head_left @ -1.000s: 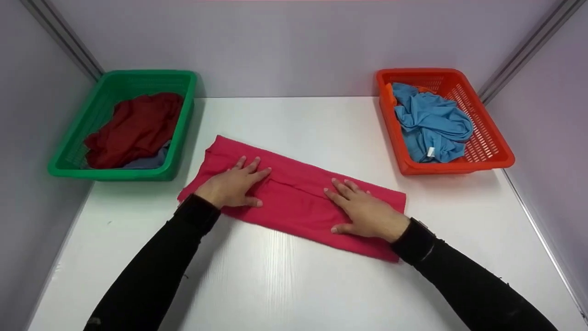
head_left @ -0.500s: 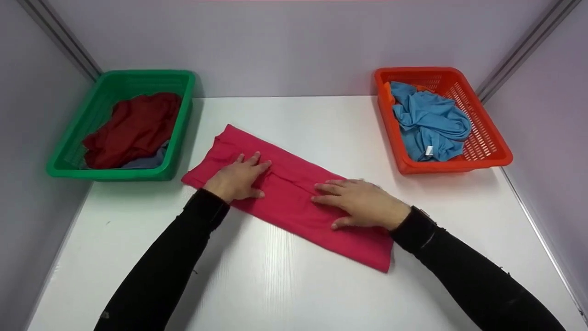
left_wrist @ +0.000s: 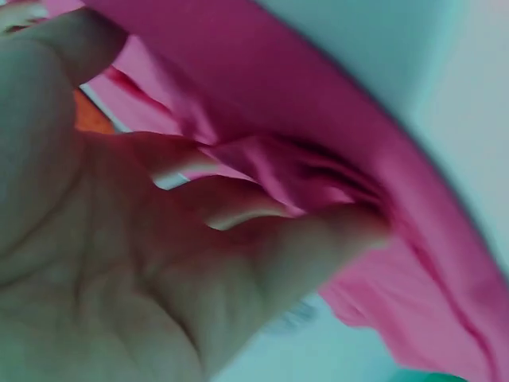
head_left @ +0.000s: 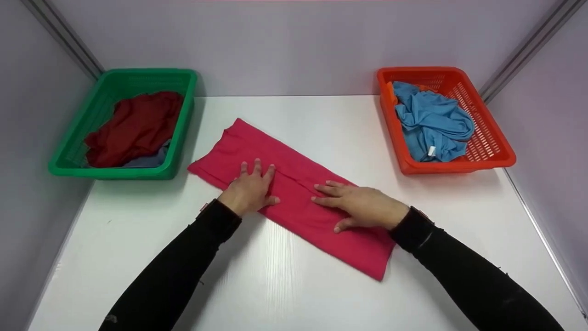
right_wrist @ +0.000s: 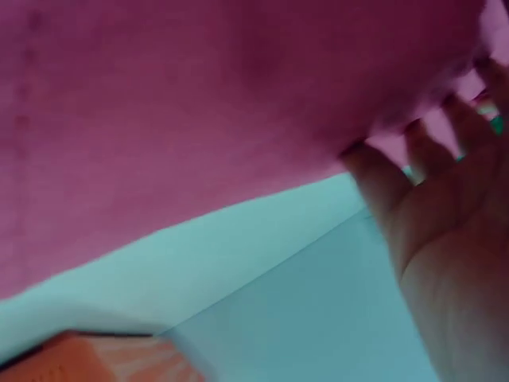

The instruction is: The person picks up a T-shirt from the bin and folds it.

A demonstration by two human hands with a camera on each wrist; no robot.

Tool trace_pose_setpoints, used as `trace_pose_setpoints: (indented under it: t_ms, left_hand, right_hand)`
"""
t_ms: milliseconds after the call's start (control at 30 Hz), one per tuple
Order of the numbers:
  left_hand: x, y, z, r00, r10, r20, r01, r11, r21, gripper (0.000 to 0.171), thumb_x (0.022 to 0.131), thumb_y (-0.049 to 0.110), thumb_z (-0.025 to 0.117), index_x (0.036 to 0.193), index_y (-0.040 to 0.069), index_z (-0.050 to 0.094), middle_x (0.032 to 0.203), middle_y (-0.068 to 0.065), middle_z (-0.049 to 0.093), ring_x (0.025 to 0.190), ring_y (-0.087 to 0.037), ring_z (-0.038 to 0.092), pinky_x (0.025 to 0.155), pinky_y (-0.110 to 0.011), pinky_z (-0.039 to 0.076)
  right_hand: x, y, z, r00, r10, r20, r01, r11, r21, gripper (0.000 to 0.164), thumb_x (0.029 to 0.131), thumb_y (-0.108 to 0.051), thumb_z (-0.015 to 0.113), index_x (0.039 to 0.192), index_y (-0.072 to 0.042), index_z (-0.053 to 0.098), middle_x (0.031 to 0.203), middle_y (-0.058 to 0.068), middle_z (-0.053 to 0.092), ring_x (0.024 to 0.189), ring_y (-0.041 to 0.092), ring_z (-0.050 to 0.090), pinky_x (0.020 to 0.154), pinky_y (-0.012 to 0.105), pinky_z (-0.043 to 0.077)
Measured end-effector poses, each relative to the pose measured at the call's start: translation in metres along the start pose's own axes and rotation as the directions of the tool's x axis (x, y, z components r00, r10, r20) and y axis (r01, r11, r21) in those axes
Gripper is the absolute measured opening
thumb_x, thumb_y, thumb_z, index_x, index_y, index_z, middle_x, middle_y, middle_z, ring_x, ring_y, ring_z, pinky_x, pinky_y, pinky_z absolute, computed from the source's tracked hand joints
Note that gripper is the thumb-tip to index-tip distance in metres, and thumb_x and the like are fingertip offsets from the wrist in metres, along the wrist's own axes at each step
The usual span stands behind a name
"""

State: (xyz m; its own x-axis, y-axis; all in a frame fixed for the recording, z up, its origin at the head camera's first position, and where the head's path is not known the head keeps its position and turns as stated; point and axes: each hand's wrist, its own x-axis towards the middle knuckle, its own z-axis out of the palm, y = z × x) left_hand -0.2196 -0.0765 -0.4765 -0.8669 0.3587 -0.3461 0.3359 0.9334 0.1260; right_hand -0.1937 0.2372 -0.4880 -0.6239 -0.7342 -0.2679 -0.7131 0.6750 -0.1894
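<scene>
A folded piece of pink-red fabric [head_left: 296,191] lies slantwise on the white table, its left end farther from me than its right. What kind of garment it is cannot be made out. My left hand [head_left: 250,191] rests on its left half with fingers spread. On the right half lies my right hand [head_left: 363,207], fingers extended leftward and thumb apart. Folds of the fabric [left_wrist: 270,163] gather by the fingertips in the left wrist view. Close up in the right wrist view, the fabric [right_wrist: 159,143] spans beside the fingers of the right hand [right_wrist: 457,223].
At the back left stands a green basket [head_left: 183,124] with a dark red cloth [head_left: 138,128] and a grey-blue cloth [head_left: 149,161]. An orange-red basket [head_left: 487,138] at the back right holds a crumpled blue cloth [head_left: 434,122]. Pale walls border the table [head_left: 275,294].
The fabric has turned on the table: its left end has gone away from me, its right end toward me. My left hand has shifted right and the right hand slightly left.
</scene>
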Motion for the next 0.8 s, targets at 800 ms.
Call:
trace_pose_setpoints:
  t_ms: [800]
  left_hand:
    - [0.014,0.028,0.000,0.997,0.021,-0.077,-0.018,0.999,0.035,0.088,0.099,0.057,0.066,0.166,0.011,0.031,0.172,-0.026,0.029,0.157,-0.057,0.030,0.114,-0.063,0.050]
  right_hand:
    - [0.010,-0.003,-0.010,0.985,-0.163,0.062,0.169,0.981,-0.099,0.098,0.080,-0.060,0.083,0.163,-0.042,0.034,0.176,-0.008,0.030,0.164,0.025,0.030,0.116,0.053,0.052]
